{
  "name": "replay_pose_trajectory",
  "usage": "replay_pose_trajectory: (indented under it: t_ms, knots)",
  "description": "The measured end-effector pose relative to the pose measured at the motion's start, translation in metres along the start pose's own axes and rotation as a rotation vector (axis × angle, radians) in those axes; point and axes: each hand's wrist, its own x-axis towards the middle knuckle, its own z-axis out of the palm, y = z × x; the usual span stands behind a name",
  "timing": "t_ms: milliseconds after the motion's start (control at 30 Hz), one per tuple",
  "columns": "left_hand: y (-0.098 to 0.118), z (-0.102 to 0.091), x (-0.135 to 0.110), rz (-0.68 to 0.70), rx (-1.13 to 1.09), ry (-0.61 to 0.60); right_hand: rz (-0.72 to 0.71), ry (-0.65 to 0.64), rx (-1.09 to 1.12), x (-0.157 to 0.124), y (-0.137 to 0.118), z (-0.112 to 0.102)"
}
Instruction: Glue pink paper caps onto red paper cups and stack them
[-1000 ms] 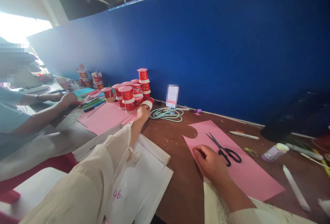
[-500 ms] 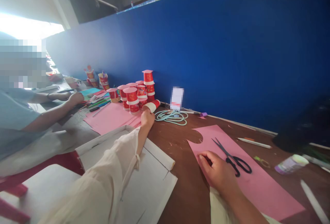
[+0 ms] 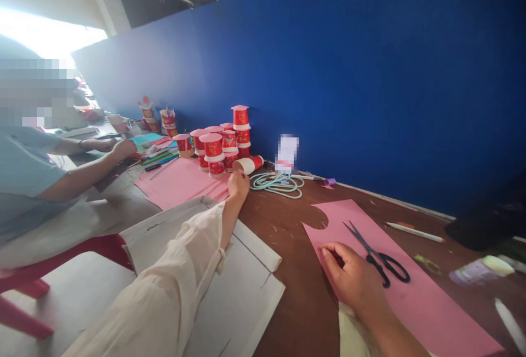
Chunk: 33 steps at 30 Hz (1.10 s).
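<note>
My left hand [image 3: 238, 184] reaches across the table with its fingers closed at the near side of a red and white paper cup [image 3: 255, 163], which lies on its side; part of the grip is hidden. Just behind it stand stacked red paper cups [image 3: 213, 148] with pink paper tops. My right hand [image 3: 351, 275] rests over the left edge of a pink paper sheet [image 3: 427, 297], its fingers curled and nothing visible in them. Black-handled scissors [image 3: 380, 258] lie on that sheet beside the right hand, and a curved notch is cut from the sheet's far left corner.
A coil of mint cord [image 3: 279, 184] lies by the blue partition [image 3: 349, 83]. White board sheets [image 3: 242, 291] lie under my left forearm. Pink paper [image 3: 181, 182] and pens [image 3: 164, 162] are further left, near another person's hand [image 3: 123, 150]. A glue bottle [image 3: 479, 271] lies at right.
The view has shifted slightly. The lying cup sits a little further right and more level, with my left hand still at it. My right hand stays on the pink sheet.
</note>
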Motion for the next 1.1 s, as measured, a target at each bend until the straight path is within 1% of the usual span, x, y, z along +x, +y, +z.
replay_pose_trajectory:
  t_ms: [100,200,400,467,600,733,833,967,1100]
  knots:
    - [0.0,-0.004,0.0,-0.011,-0.019,0.029,-0.015,0.006,0.0,-0.001,-0.002,-0.001]
    - [-0.002,-0.006,0.001,0.0,-0.033,0.032,-0.009,-0.003,-0.008,-0.001,-0.003,-0.002]
    - [-0.003,-0.005,0.001,0.041,-0.065,0.033,-0.01,-0.004,0.004,-0.001,-0.002,-0.001]
    - [-0.002,-0.004,0.0,0.05,-0.073,0.055,-0.01,-0.007,0.006,-0.001,-0.001,-0.001]
    - [0.001,-0.003,-0.001,0.077,-0.085,0.137,-0.005,-0.014,0.013,-0.001,-0.002,-0.002]
    - [0.003,-0.004,-0.002,0.147,-0.096,0.183,0.008,-0.008,0.014,0.0,-0.004,-0.002]
    - [0.005,-0.009,-0.006,0.225,-0.103,0.217,0.012,-0.017,0.022,0.0,-0.005,-0.002]
    - [0.013,-0.021,-0.015,0.348,-0.065,0.3,0.02,-0.015,0.037,-0.001,-0.005,-0.003]
    - [0.027,-0.038,-0.025,0.412,0.023,0.306,-0.009,0.001,0.044,-0.002,-0.008,-0.005]
